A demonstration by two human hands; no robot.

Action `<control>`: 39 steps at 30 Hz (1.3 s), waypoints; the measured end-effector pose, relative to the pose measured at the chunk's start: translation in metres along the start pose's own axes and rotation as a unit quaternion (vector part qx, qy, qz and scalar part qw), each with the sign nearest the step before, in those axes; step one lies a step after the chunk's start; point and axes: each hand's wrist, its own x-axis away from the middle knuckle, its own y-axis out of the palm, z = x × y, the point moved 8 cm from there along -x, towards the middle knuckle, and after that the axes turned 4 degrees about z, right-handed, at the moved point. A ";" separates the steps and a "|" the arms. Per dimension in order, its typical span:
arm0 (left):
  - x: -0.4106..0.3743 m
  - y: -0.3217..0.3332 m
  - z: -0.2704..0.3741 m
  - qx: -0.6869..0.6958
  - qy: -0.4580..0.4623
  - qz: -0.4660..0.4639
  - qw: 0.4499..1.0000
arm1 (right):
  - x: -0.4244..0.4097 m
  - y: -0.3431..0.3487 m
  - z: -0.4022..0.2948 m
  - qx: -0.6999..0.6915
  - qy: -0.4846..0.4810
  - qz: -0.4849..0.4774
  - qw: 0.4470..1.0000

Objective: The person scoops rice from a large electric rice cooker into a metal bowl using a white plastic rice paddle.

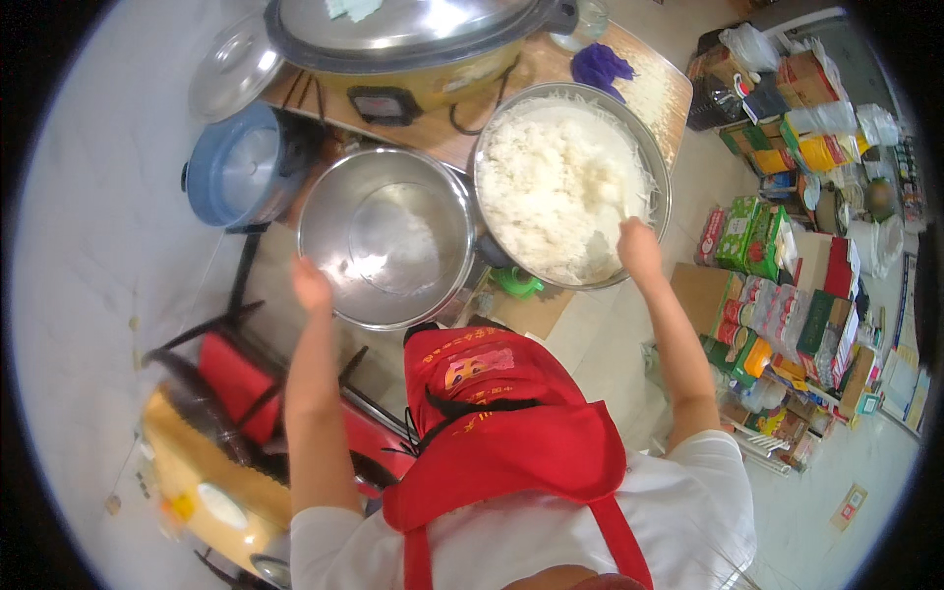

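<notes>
A wide round metal pan (666, 193) holds a heap of white cooked rice (549, 173) on pale cloth that shows around the edge. Over its right rim reaches my right hand (639, 249), fist closed on a utensil whose end goes into the rice; most of the utensil is hidden. Left of the pan, a shiny steel pot (339, 221) is tilted toward me, with a little whitish residue inside. My left hand (312, 284) grips the pot's left side, where a handle may be hidden. The pot's black handle (493, 251) sits beneath the pan's edge.
A wooden table (546, 63) carries a lidded oval electric cooker (413, 70) and a purple cloth (601, 68). Left stand a blue pot (232, 166) and a glass lid (234, 68). A red chair (240, 387) is at lower left. Boxes and bottles (767, 310) crowd the right.
</notes>
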 end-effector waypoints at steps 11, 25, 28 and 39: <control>0.001 -0.006 0.001 0.006 0.049 0.031 0.998 | 0.043 -0.016 -0.017 0.062 -0.016 -0.062 0.996; -0.001 -0.005 0.006 0.015 0.037 0.012 0.999 | 0.044 -0.013 0.005 0.079 0.022 -0.069 0.994; -0.004 -0.003 0.002 0.020 0.063 0.023 0.998 | 0.044 0.003 0.016 0.095 0.045 -0.101 0.989; -0.003 -0.002 0.001 0.006 0.038 0.010 0.999 | 0.076 -0.009 -0.013 0.070 -0.036 -0.105 0.991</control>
